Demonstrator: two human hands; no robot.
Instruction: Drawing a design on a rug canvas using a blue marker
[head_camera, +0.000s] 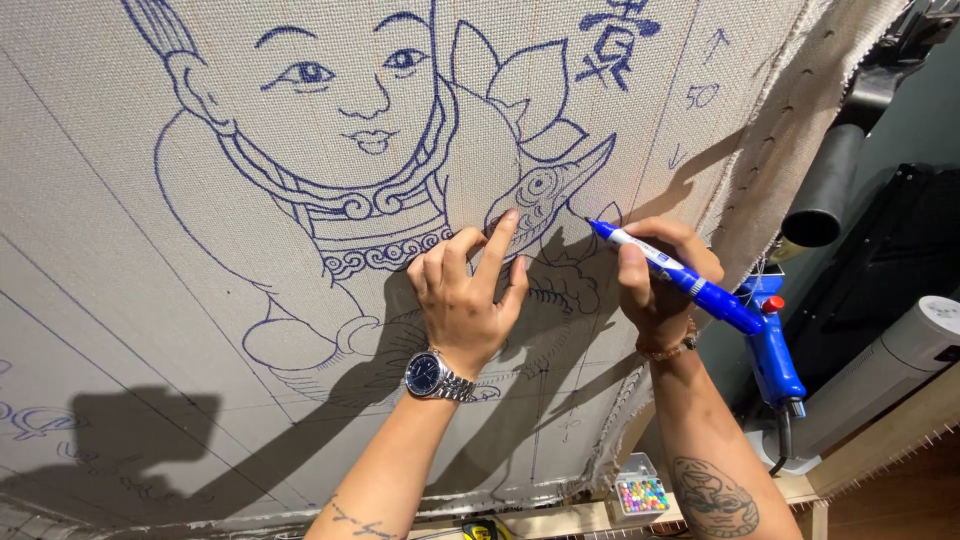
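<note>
While a blue tool (775, 345) hangs beside the canvas (120, 250) | blue marker (670, 270) is gripped by right hand (655, 280) | left hand (465, 295), released, is pressed flat just left.

You are pressing your left hand (468, 290), a silver wristwatch (437, 377) on its wrist, flat against a stretched pale canvas (120, 250) bearing a blue line drawing of a child. Your right hand (660, 275) is gripping a blue marker (672, 270), its tip touching the canvas beside the drawn flower. A blue tufting gun (772, 345) is hanging just right of that hand, and a small box of coloured beads (641, 493) is sitting below.
</note>
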